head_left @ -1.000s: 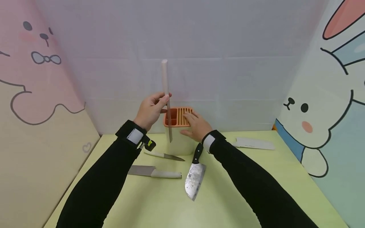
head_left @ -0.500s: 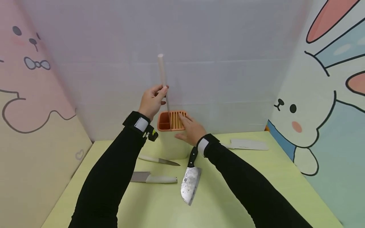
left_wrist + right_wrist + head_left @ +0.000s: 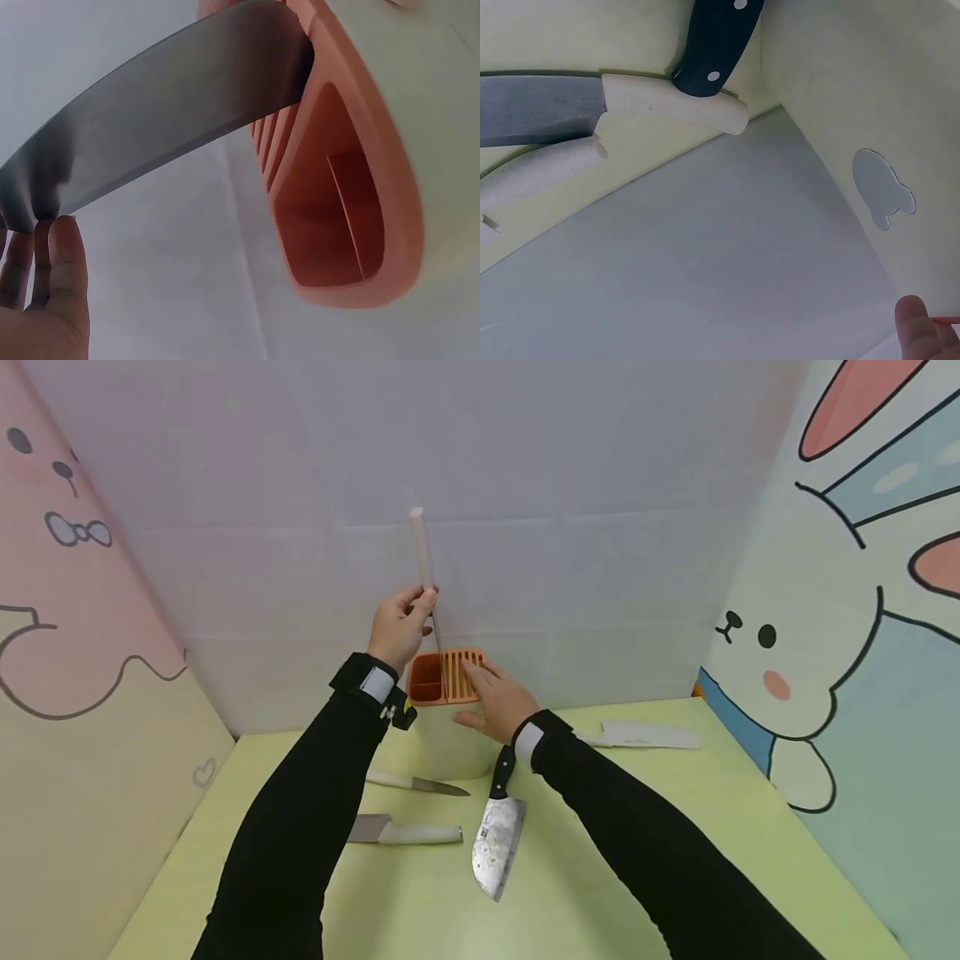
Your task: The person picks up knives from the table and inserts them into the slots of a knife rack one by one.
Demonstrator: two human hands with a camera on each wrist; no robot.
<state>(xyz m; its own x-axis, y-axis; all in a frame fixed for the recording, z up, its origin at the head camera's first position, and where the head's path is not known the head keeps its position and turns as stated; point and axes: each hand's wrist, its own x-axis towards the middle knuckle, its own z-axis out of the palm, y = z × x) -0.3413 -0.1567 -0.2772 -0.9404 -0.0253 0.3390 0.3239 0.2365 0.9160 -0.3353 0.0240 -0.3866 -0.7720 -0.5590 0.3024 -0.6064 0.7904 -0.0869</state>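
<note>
In the head view my left hand (image 3: 399,628) pinches a knife (image 3: 422,550) just below its pale handle, which points up. The left wrist view shows its broad blade (image 3: 165,105) with the far end in a slot beside the open compartments of the knife holder (image 3: 405,225). That holder (image 3: 450,739) has a cream body and an orange slotted top. My right hand (image 3: 501,700) rests on its right side and top edge, fingers extended. In the right wrist view only some fingertips (image 3: 919,330) show at the holder's rim.
A black-handled knife (image 3: 498,843) lies before the holder. Left of it are a small white-handled knife (image 3: 420,783) and a wider white-handled knife (image 3: 420,834). A cleaver (image 3: 652,734) lies at the right rear. Walls enclose the table's back and sides.
My left hand has brought the knife from in front of the holder over its top, and the blade's end has entered a slot. My right hand stays on the holder. The head view has shifted slightly.
</note>
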